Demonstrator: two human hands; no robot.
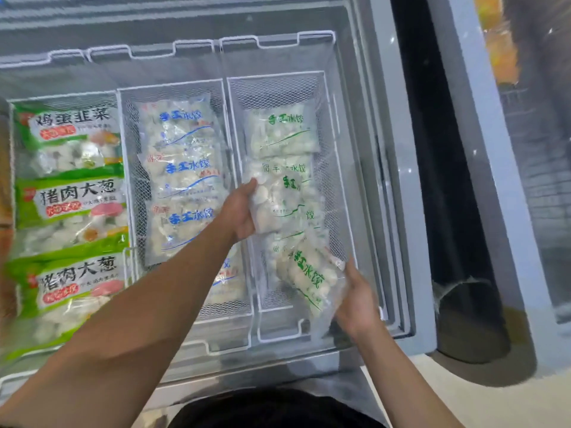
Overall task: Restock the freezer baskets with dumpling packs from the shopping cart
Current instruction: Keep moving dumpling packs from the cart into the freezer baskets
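Note:
I look down into an open chest freezer with white wire baskets. My left hand [242, 210] grips the left edge of a clear dumpling pack with green print [282, 199] over the middle of the right basket [340, 193]. My right hand [355, 299] holds a second green-print pack [310, 278], tilted, at the basket's near end. Another green-print pack [281, 131] lies flat at the far end of that basket. The shopping cart is out of view.
The middle basket [128, 168] holds several clear packs with blue print [182, 134]. Green printed bags [69, 205] fill the left basket. The freezer's right wall [398, 180] and a dark gap beside another cabinet [445, 168] lie to the right.

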